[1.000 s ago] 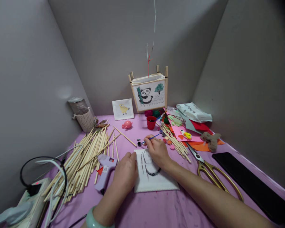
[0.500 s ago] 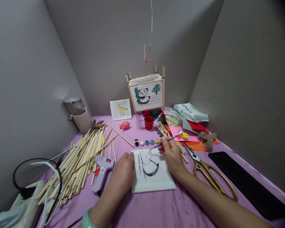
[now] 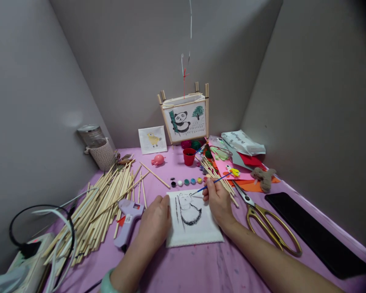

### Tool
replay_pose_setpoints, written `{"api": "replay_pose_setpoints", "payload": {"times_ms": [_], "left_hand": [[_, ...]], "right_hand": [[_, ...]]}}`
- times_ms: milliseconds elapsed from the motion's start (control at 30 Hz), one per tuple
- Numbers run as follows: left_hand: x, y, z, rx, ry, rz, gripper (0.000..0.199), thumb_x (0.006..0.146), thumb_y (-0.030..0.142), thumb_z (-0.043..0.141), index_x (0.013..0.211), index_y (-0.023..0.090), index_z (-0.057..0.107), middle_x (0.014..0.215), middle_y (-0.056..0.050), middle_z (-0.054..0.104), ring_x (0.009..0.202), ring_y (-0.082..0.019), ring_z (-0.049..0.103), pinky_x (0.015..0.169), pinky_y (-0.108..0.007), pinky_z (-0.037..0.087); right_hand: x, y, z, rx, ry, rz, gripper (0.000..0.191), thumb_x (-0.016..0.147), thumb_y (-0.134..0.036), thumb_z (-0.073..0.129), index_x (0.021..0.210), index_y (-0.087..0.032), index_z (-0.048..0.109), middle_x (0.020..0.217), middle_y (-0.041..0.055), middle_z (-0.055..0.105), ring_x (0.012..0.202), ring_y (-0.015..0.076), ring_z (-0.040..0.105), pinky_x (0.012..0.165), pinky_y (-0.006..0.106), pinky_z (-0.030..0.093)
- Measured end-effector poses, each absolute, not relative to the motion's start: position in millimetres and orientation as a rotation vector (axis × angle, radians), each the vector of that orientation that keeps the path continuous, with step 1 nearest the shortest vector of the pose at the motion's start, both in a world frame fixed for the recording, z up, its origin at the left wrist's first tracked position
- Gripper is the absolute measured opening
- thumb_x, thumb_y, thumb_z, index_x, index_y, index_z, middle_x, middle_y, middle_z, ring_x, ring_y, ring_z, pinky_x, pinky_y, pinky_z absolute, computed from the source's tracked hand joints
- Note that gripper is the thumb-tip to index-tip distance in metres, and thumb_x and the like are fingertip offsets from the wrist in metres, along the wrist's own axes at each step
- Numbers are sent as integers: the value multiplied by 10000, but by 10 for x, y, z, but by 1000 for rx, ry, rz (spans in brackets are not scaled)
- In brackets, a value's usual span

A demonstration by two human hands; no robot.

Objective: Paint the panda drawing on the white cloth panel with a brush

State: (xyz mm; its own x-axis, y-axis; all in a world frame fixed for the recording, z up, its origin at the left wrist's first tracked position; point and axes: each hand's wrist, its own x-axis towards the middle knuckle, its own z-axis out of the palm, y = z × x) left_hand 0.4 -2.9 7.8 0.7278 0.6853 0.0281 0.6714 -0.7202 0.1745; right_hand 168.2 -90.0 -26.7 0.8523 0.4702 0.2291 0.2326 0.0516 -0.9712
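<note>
So the right hand (image 3: 220, 203) is pinching a thin blue brush (image 3: 217, 181) in closed fingertips, and the tip is hovering at or just over the little ear on the panda drawing (image 3: 192, 222); I can't tell if it's actually touching. The white panel (image 3: 198, 239) is lying flat on the purple tablecloth (image 3: 186, 270), between the two hands, and the left hand (image 3: 155, 219) is curling its fingers in by the panel's left edge, though I honestly can't tell if they're gripping it or just leaning. What's worrying me is smudging: if those black strokes are wet, a right hand that's hanging over the right edge is risking a smear the moment its heel is drifting inward. Also, if the left hand isn't really pinning anything, the panel could be sliding while the brush is pressing, and that thin ear line would be going wobbly. Too much paint on the tip would be leaving a blob on the face. The paint pots (image 3: 186, 182) are sitting right beyond the top edge, so a careless knuckle could be tipping them. The red cup (image 3: 189, 158) is standing farther back, probably less of a worry.
</note>
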Motion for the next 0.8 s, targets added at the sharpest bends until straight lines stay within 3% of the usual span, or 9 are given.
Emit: {"api": "replay_pose_setpoints", "payload": {"times_ms": [800], "left_hand": [[5, -26, 62, 2785, 1112, 113, 222, 937, 209, 365, 1036, 195, 562, 921, -56, 590, 845, -181, 592, 704, -290, 382]], "right_hand": [[1677, -907, -319, -1584, -638, 118, 382, 898, -537, 452, 791, -192, 577, 588, -15, 578, 467, 132, 544, 455, 242, 438]]}}
